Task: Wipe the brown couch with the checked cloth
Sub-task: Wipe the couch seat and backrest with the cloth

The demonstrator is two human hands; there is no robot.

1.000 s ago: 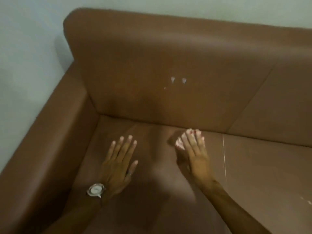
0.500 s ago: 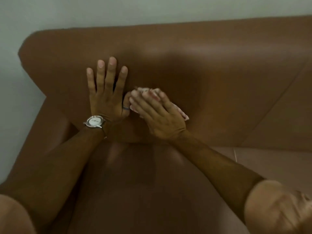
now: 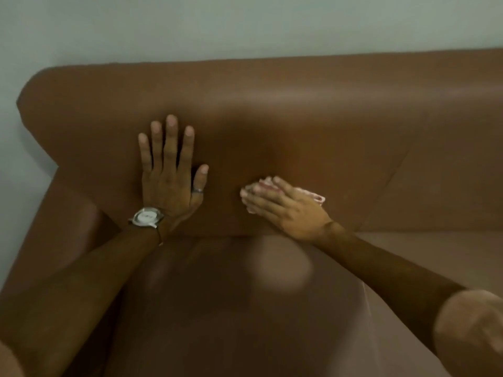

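Against the lower middle of the backrest, the cloth (image 3: 310, 193) is lying bunched under the right hand (image 3: 288, 210), with only a pale, red-marked edge showing past the fingers (image 3: 261, 198) and at the far side of the palm. That hand is lying flat over the wad, fingers together and pointing left, pinning it to the couch (image 3: 313, 126) instead of gripping it in a fist; I judge this is so that the whole palm is bearing on the upholstery and the cloth is sliding with it. The check pattern is too blurred to make out.

Just to the left, and well apart from the cloth, the left hand (image 3: 170, 172) is resting open on the backrest, fingers spread wide and pointing up, holding nothing. It is probably serving as a brace, since the person is leaning in over the seat (image 3: 217, 308) and needs a steady point while the other arm is doing the rubbing. A watch (image 3: 147, 216) is sitting on that wrist and a ring (image 3: 198, 190) on the thumb.

Both forearms are reaching across the seat, which is lying in the person's shadow. The armrest (image 3: 54, 227) is running down the left, and the pale wall (image 3: 245, 25) is standing behind the couch. The wiping seems to be under way on the backrest, with the right-hand stretch apparently yet to be covered.
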